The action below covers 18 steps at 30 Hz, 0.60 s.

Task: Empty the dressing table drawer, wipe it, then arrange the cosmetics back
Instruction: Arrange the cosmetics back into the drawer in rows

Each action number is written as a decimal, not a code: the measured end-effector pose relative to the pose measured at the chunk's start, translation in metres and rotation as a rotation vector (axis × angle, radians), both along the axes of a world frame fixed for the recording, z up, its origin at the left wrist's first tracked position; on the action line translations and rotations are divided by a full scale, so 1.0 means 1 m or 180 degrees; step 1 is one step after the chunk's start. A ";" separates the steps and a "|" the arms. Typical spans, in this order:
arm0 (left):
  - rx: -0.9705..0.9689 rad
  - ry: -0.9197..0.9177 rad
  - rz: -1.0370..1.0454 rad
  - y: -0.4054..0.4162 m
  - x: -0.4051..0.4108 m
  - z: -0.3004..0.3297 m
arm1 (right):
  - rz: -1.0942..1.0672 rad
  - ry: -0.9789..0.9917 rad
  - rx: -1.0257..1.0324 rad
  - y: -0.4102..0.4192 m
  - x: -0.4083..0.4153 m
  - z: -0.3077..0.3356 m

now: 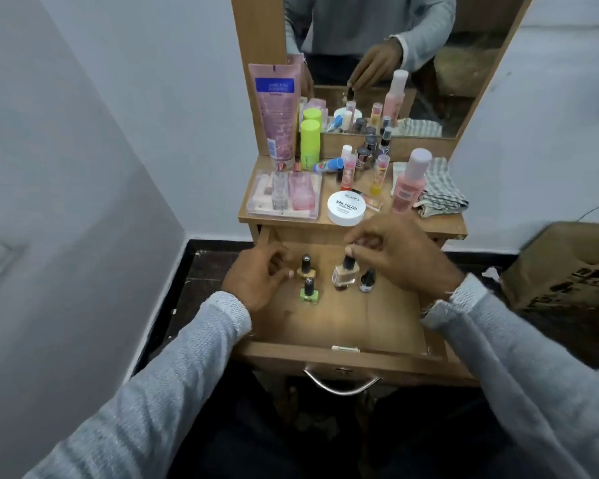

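The wooden drawer is pulled out below the dressing table top. Several nail polish bottles stand upright at its back: a yellow one, a green one, a larger beige one and a dark one. My right hand pinches the black cap of the beige bottle, which rests on the drawer floor. My left hand hovers just left of the yellow bottle, fingers loosely curled and holding nothing.
The table top holds a pink tube, a lime bottle, a clear plastic box, a white nail polish remover jar, a pink bottle, small vials and a striped cloth. A cardboard box sits on the right.
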<state>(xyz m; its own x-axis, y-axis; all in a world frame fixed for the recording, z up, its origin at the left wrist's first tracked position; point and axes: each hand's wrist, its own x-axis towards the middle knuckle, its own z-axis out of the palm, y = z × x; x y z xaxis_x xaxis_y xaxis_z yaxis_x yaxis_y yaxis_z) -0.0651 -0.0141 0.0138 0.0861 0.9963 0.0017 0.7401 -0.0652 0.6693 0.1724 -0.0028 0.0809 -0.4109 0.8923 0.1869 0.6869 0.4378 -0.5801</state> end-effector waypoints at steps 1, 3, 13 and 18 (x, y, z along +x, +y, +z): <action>-0.0139 0.0178 -0.0097 -0.003 0.003 -0.004 | 0.0009 -0.0009 -0.0074 -0.006 -0.003 -0.012; -0.0384 0.0468 -0.0264 -0.006 0.009 -0.013 | -0.0032 -0.0020 -0.0211 -0.016 -0.008 -0.029; -0.0584 0.0617 -0.0284 -0.011 0.019 -0.026 | -0.0256 -0.0024 -0.0504 -0.035 -0.034 -0.066; -0.0719 0.0716 -0.0236 -0.010 0.023 -0.029 | -0.0351 0.0014 -0.0464 -0.032 -0.050 -0.081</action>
<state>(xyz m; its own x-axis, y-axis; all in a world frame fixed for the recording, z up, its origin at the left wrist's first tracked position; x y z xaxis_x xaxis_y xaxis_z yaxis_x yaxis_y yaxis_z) -0.0425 -0.0246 -0.0156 0.1316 0.9603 -0.2461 0.8698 0.0072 0.4933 0.1223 -0.0347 -0.0004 -0.3084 0.9497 0.0538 0.7233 0.2708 -0.6352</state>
